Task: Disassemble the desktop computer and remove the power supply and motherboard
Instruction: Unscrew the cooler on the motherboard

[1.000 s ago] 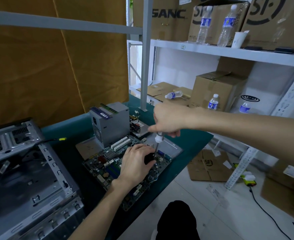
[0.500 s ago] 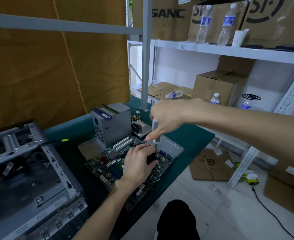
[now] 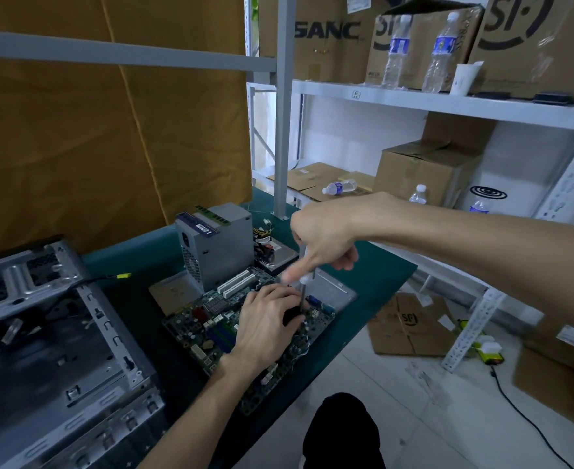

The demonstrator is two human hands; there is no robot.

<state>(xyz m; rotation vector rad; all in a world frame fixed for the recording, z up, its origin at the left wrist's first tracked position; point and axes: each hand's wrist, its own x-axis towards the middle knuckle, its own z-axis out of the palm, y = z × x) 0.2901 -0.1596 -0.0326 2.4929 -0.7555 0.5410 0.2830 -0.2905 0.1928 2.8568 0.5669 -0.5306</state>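
With the power supply point(image 3: 216, 243) and motherboard point(image 3: 218, 328) already out on the green surface point(image 3: 376, 272) beside the emptied case point(image 3: 55, 350), the right hand point(image 3: 322, 242) grips a screwdriver point(image 3: 303, 286) upright while the left hand point(image 3: 265, 321) clasps a dark part on the board.

On the white shelf point(image 3: 448, 101) we read "SANC" on the leftmost cardboard box point(image 3: 326, 38) and a round "SF" logo on the rightmost box point(image 3: 529, 35). Below the shelf, a flattened carton on the floor point(image 3: 410, 324) also shows "SF".
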